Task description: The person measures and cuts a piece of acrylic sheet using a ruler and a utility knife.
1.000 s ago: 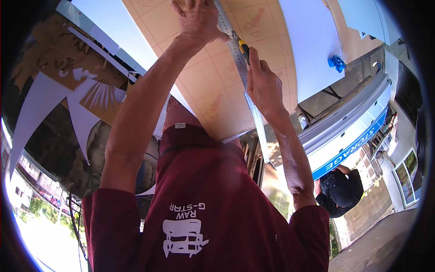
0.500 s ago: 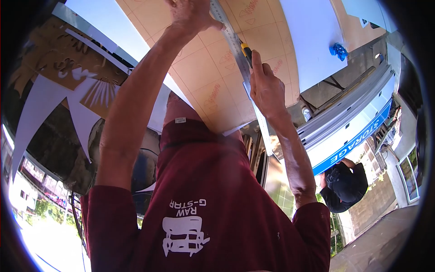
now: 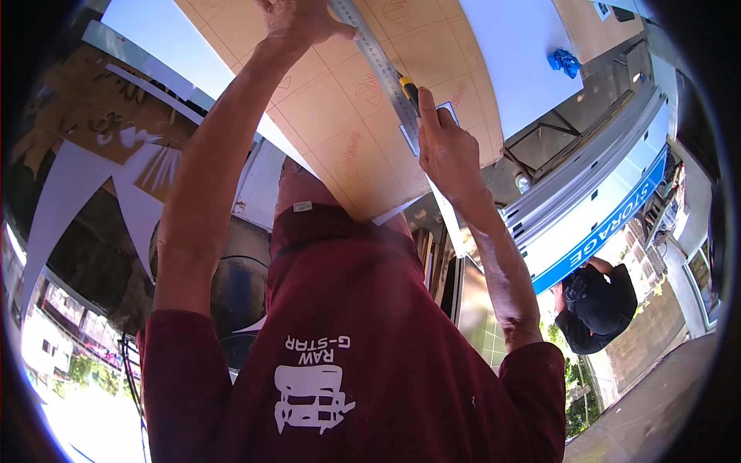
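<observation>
A steel ruler (image 3: 376, 58) lies slantwise across a sheet covered in brown printed protective film (image 3: 332, 116). At the top edge of the view, my left hand (image 3: 305, 21) rests on the sheet beside the ruler, its thumb stretched out to the ruler's edge; the other fingers are partly cut off. In my right hand (image 3: 449, 150) is a yellow and black utility knife (image 3: 407, 89), its tip end against the ruler's right side. My right fingers are wrapped round the handle, with the index finger along it.
A white sheet (image 3: 532, 100) carries a crumpled blue scrap (image 3: 564, 63) on the right. Beyond it stand stacked panels beside a blue STORAGE sign (image 3: 610, 231), with a person in dark clothes (image 3: 598, 305) near it. Cut white pieces (image 3: 69, 193) and brown offcuts (image 3: 65, 85) lie to the left.
My right hand has drawn the knife a short way along the ruler towards my body. The whole view has shifted slightly. My left hand stays on the sheet by the ruler.
</observation>
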{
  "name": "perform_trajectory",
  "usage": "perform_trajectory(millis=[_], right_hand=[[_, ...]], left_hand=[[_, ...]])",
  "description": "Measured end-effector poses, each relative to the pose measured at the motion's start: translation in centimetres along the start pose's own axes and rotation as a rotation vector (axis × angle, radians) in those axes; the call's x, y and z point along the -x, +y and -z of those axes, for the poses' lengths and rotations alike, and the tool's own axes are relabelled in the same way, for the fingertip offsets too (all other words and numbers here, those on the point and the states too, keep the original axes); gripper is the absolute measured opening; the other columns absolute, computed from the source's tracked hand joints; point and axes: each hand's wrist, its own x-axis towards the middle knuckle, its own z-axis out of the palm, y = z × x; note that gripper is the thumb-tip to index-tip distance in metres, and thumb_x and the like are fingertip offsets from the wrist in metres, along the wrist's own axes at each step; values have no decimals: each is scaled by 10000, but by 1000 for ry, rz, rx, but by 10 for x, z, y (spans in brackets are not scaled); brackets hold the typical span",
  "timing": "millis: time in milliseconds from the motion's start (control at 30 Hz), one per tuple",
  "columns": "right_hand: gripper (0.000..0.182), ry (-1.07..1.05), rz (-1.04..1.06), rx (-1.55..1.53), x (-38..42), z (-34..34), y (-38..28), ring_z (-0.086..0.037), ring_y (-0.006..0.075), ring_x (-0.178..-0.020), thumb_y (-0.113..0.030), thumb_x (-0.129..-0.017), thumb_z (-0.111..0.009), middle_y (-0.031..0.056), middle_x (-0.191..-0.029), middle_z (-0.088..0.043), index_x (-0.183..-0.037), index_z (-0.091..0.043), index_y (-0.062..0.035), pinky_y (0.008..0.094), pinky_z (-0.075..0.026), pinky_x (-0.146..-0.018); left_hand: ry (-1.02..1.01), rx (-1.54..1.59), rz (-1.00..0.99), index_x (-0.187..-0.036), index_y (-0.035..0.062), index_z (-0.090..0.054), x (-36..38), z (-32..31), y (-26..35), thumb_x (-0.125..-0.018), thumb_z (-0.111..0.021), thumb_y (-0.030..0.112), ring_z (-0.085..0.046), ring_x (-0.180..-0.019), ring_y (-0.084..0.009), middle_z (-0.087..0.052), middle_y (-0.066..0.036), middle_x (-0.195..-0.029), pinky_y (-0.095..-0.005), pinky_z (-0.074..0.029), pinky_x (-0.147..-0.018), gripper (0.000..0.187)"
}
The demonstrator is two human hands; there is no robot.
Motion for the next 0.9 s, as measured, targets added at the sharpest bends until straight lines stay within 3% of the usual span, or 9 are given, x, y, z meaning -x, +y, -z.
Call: perform_trajectory(millis=[100,200,300,400,500,600,700,800,900], right_hand=[[502,-22,-9,15,-5,4,-1,-669,362,-641,-119,-986,-599,159,-853,-625,-1453,-429,-50,480,-545,-543],[482,-26,-34,-30,-6,7,-3,-679,411,-691,-114,-999,-578,202,-875,-647,-1456,-434,-63,522,-548,-589],[464,-11,-31,-37,-7,5,-1,-680,417,-700,-113,-993,-581,198,-849,-649,-1435,-446,-69,531,-551,-612],[451,-17,-25,-34,-8,6,1,-679,422,-705,-108,-987,-588,193,-822,-646,-1416,-455,-77,534,-549,-626],[440,-20,-19,-28,-7,5,2,-677,424,-703,-99,-978,-595,192,-816,-646,-1396,-462,-81,536,-543,-634],[442,-7,-12,-36,-6,3,4,-672,421,-700,-79,-962,-602,188,-822,-649,-1383,-466,-86,536,-533,-634],[450,0,-3,-40,-7,1,5,-669,414,-706,-57,-942,-608,179,-819,-648,-1368,-470,-95,527,-526,-638],[434,0,11,-59,-8,3,5,-682,410,-729,-52,-916,-633,183,-826,-653,-1319,-475,-83,522,-533,-647],[388,-21,38,-77,-8,5,5,-714,411,-767,-71,-897,-672,207,-851,-674,-1234,-482,-43,521,-556,-660]], left_hand=[[143,-12,-114,-1629,35,-196,14,-8,3,-612,-957,391,-68,-1570,-448,-127,-216,-1703,-664,-158,-1230,1319],[257,-14,-191,-1458,120,-559,33,-7,9,-650,-902,311,-336,-1484,-381,-494,-149,-1541,-593,-301,-1177,899],[399,63,-337,-1109,153,-764,32,-27,-3,-648,-860,286,-531,-1289,-290,-732,-41,-1171,-522,-398,-1058,490],[408,68,-270,-901,137,-783,37,-37,1,-636,-852,312,-592,-1176,-238,-752,8,-910,-495,-421,-990,325],[342,-24,-291,-1031,122,-762,46,-37,8,-647,-864,336,-542,-1256,-274,-741,-53,-1054,-511,-404,-999,451],[269,-185,-209,-1220,65,-694,63,-33,24,-643,-895,424,-453,-1360,-344,-677,-148,-1245,-594,-344,-1086,709],[53,-200,-160,-1425,-32,-513,79,-18,42,-593,-912,589,-300,-1465,-463,-534,-228,-1430,-709,-193,-1166,1112],[7,-194,-166,-1532,-93,-319,90,-26,49,-514,-901,704,-171,-1509,-527,-368,-271,-1556,-754,-64,-1185,1418],[72,-179,-188,-1594,-77,-137,97,-46,49,-503,-895,732,-48,-1528,-553,-162,-252,-1660,-780,-51,-1162,1555]])
